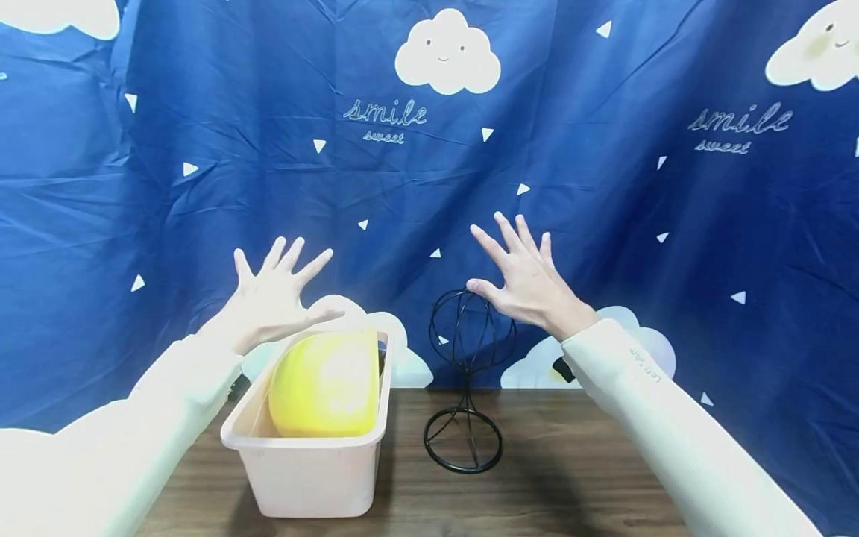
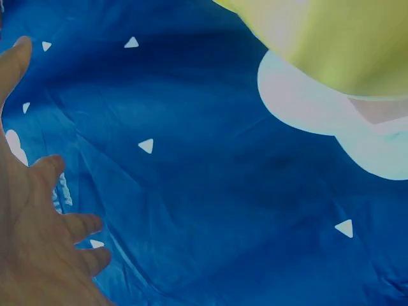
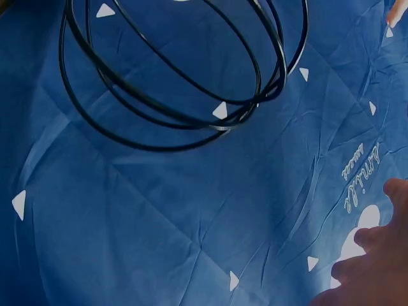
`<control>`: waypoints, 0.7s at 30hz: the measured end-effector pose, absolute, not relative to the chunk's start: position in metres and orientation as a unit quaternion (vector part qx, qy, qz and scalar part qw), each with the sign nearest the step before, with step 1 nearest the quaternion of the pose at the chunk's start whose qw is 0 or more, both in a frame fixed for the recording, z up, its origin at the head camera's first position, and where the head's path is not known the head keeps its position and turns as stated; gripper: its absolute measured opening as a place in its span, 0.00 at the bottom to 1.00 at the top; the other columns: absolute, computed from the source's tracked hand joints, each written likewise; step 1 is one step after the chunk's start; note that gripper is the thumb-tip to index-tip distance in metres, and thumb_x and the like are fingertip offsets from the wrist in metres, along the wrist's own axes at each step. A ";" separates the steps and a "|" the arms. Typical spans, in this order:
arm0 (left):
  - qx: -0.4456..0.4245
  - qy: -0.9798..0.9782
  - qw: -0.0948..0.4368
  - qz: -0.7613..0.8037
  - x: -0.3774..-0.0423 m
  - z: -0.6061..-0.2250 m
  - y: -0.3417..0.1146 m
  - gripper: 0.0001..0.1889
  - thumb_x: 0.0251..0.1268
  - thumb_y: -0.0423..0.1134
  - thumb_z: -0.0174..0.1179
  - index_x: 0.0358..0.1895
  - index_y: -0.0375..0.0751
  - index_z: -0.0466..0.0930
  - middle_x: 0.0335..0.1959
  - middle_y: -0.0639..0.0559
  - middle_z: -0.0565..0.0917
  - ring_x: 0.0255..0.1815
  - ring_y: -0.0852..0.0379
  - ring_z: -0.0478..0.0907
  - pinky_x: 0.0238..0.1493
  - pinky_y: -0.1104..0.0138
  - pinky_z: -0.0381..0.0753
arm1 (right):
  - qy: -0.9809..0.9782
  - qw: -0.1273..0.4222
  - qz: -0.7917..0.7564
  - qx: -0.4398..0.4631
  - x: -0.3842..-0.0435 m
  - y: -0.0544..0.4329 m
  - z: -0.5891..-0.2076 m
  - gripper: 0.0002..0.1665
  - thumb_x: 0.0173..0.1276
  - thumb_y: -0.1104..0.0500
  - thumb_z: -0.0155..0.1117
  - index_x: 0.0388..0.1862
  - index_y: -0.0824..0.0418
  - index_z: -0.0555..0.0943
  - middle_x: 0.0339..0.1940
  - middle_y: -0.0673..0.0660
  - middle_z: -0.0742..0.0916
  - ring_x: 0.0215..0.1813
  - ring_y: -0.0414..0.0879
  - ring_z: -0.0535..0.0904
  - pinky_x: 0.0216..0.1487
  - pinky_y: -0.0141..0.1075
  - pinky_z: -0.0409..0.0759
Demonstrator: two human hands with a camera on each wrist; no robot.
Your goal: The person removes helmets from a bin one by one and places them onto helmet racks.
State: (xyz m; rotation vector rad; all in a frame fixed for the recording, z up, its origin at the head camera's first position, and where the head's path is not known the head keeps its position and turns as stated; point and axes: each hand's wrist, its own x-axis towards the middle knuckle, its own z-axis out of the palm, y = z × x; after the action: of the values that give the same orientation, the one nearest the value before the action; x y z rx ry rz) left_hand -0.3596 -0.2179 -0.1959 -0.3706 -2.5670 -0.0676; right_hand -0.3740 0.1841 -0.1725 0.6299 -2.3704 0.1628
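Both hands are raised with fingers spread and nothing held. The left hand (image 1: 268, 298) hovers above a pale plastic bin (image 1: 309, 477). Inside the bin sits a large, smooth yellow thing (image 1: 322, 388) with a rounded side and a straight right edge; its kind is unclear. Something dark shows behind it, mostly hidden. My right hand (image 1: 530, 287) is by the top of a black wire stand (image 1: 467, 358), which has a globe-shaped frame on a ring base. The thumb overlaps the frame's top in the head view. In the right wrist view the wire loops (image 3: 172, 121) appear apart from the fingers.
A brown wood-grain table (image 1: 557, 462) carries the bin at left and the stand near the middle. Behind it hangs a blue cloth (image 1: 416, 194) printed with clouds and white triangles. A small black and yellow patch (image 1: 562, 370) shows beside the right sleeve.
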 end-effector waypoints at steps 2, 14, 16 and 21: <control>-0.135 -0.954 0.267 -0.028 -0.359 -0.198 -0.220 0.52 0.54 0.84 0.47 0.82 0.71 0.45 0.85 0.40 0.46 0.85 0.33 0.35 0.68 0.20 0.22 | -0.908 0.333 0.066 0.246 -0.374 0.182 -0.174 0.49 0.70 0.25 0.52 0.83 0.33 0.47 0.87 0.55 0.47 0.87 0.63 0.35 0.76 0.77 0.38; -0.130 -0.958 0.251 -0.040 -0.353 -0.207 -0.237 0.52 0.55 0.84 0.46 0.82 0.71 0.44 0.85 0.38 0.45 0.85 0.30 0.34 0.65 0.18 0.22 | -0.900 0.319 0.103 0.277 -0.372 0.165 -0.179 0.50 0.69 0.25 0.53 0.83 0.32 0.46 0.87 0.54 0.48 0.87 0.60 0.35 0.81 0.70 0.38; -0.131 -0.958 0.250 -0.042 -0.351 -0.210 -0.240 0.52 0.55 0.84 0.47 0.82 0.70 0.44 0.85 0.38 0.45 0.84 0.29 0.34 0.65 0.18 0.21 | -0.900 0.317 0.106 0.280 -0.372 0.161 -0.180 0.50 0.69 0.25 0.53 0.83 0.31 0.45 0.87 0.53 0.48 0.87 0.60 0.35 0.81 0.70 0.38; -0.132 -0.960 0.243 -0.046 -0.349 -0.217 -0.246 0.51 0.57 0.82 0.47 0.82 0.69 0.43 0.85 0.38 0.44 0.84 0.28 0.33 0.65 0.19 0.19 | -0.900 0.308 0.111 0.287 -0.372 0.151 -0.185 0.50 0.70 0.26 0.53 0.83 0.32 0.45 0.87 0.52 0.47 0.87 0.59 0.34 0.81 0.69 0.38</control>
State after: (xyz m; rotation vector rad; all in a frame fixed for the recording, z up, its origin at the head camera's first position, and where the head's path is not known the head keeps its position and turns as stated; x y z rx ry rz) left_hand -0.3493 -0.2465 -0.2169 -0.3608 -2.6222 -0.1270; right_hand -0.3724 0.1505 -0.1854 0.7581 -2.3802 0.2935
